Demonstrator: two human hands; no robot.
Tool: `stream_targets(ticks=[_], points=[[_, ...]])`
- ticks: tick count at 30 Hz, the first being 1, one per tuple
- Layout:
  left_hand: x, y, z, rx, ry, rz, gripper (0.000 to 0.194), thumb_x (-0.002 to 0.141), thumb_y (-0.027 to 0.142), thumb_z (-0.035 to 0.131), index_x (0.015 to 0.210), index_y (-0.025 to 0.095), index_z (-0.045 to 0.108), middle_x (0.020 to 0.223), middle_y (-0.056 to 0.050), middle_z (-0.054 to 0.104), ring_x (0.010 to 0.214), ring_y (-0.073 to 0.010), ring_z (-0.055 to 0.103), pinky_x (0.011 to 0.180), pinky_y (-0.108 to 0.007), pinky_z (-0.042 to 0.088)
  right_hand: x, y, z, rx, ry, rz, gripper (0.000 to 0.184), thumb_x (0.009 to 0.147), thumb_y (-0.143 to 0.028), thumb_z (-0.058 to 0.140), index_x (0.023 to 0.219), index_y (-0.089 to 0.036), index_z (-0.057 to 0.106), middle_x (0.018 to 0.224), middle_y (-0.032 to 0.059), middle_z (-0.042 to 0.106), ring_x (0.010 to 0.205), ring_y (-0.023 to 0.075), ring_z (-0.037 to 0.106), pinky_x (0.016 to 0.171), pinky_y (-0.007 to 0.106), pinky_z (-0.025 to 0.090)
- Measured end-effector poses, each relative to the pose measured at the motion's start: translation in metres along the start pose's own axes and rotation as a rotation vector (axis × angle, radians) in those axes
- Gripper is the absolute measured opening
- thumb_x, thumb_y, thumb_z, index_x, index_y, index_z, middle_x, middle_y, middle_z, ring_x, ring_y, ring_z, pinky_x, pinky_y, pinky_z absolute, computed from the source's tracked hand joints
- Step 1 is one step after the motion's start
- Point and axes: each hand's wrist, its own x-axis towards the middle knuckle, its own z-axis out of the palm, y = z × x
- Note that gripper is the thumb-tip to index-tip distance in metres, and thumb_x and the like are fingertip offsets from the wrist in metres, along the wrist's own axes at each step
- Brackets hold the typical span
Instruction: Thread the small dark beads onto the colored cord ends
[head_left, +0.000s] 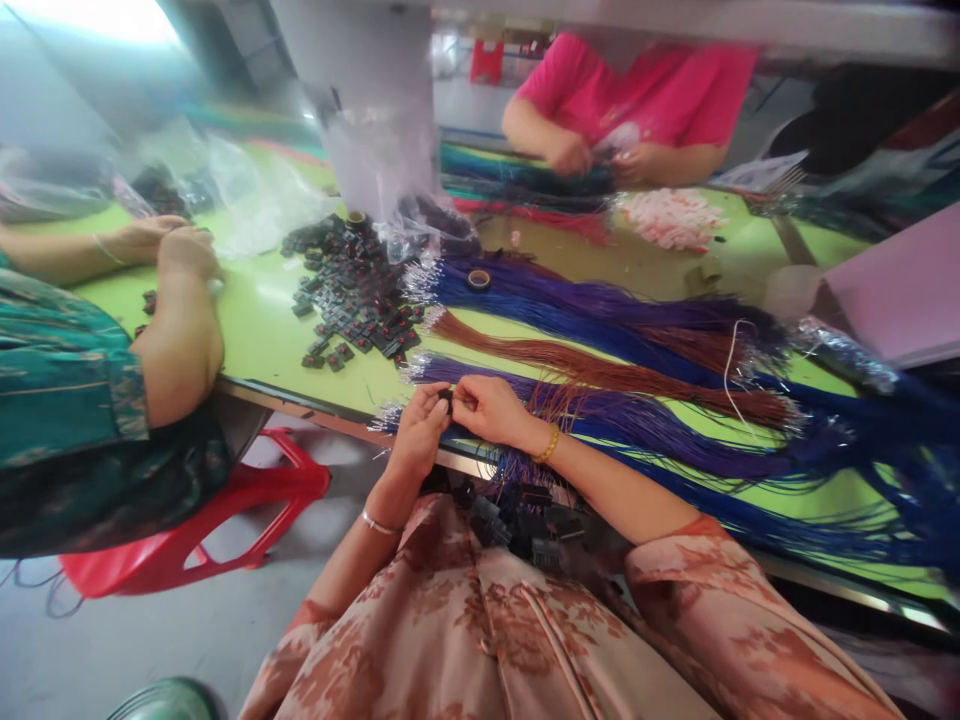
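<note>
My left hand point(420, 425) and my right hand point(487, 408) meet at the near edge of the green table point(255, 320). Both pinch a small black connector point(447, 401) held between the fingertips. Just beyond them lie bundles of purple wires point(645, 415), brown wires point(600, 370) and blue wires point(585, 300) with bare metal tips pointing left. Finished black connectors with wires point(525, 520) rest in my lap below the table edge.
A heap of loose black connectors point(352, 295) lies at mid-table, clear plastic bags point(247, 190) behind it. A person in green sits at the left on a red stool point(225, 520). Another in pink works across the table point(637, 110). A tape roll point(478, 279) lies on the wires.
</note>
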Motion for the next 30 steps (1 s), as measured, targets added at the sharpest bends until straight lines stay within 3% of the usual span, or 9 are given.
stream_targets(ticks=[4,11,15,18,22,26,30], points=[[-0.001,-0.001,0.001,0.007,0.05,-0.016,0.033,0.068,0.026,0.074,0.097,0.021,0.059,0.093,-0.001,0.065,0.085,-0.0115,0.062,0.08,-0.025,0.048,-0.002,0.003,0.001,-0.003,-0.008,-0.072,0.012,0.084,-0.021,0.05,0.075,-0.017,0.057,0.072,0.0031,0.06,0.065,0.0134,0.048,0.062,0.025,0.032],[0.002,-0.002,0.008,0.024,0.082,0.004,0.031,0.069,0.024,0.072,0.097,0.02,0.06,0.088,0.0,0.065,0.078,-0.0096,0.06,0.072,-0.022,0.048,-0.002,-0.002,-0.003,-0.031,-0.021,-0.012,0.012,0.083,-0.02,0.051,0.075,-0.016,0.059,0.07,0.004,0.061,0.063,0.0135,0.048,0.061,0.025,0.031],[0.005,-0.001,0.007,-0.046,0.069,0.013,0.029,0.07,0.022,0.072,0.095,0.019,0.059,0.09,-0.001,0.064,0.085,-0.0116,0.063,0.087,-0.031,0.05,0.023,0.007,-0.019,0.028,-0.062,0.007,0.022,0.089,-0.024,0.046,0.077,-0.016,0.063,0.076,0.0026,0.065,0.066,0.0121,0.052,0.063,0.023,0.034],[0.008,-0.001,0.004,-0.073,0.057,0.023,0.027,0.072,0.023,0.072,0.094,0.017,0.058,0.088,-0.002,0.064,0.087,-0.0134,0.064,0.096,-0.039,0.048,0.055,0.024,-0.026,-0.133,0.015,0.107,0.022,0.089,-0.025,0.047,0.086,-0.016,0.067,0.086,0.006,0.068,0.075,0.0157,0.057,0.068,0.025,0.037],[0.008,-0.005,0.001,-0.067,0.056,0.025,0.029,0.073,0.023,0.072,0.097,0.017,0.058,0.089,-0.003,0.065,0.089,-0.0142,0.064,0.098,-0.041,0.047,0.087,0.043,-0.017,-0.416,-0.064,0.235,0.021,0.086,-0.025,0.051,0.087,-0.014,0.069,0.095,0.0149,0.068,0.083,0.0245,0.062,0.07,0.031,0.04],[0.007,-0.006,-0.001,-0.072,0.045,0.018,0.03,0.072,0.024,0.074,0.097,0.017,0.059,0.089,-0.003,0.066,0.091,-0.0145,0.065,0.099,-0.04,0.047,0.092,0.045,-0.008,-0.521,-0.126,0.254,0.024,0.09,-0.024,0.046,0.096,-0.012,0.066,0.098,0.0193,0.068,0.086,0.0279,0.064,0.072,0.032,0.042],[0.007,-0.005,-0.001,-0.079,0.046,0.005,0.031,0.071,0.024,0.075,0.097,0.017,0.06,0.089,-0.003,0.066,0.089,-0.0147,0.065,0.096,-0.039,0.048,0.089,0.043,-0.015,-0.508,-0.107,0.267,0.026,0.092,-0.024,0.043,0.109,-0.013,0.058,0.099,0.0166,0.069,0.084,0.0259,0.064,0.073,0.031,0.041]])
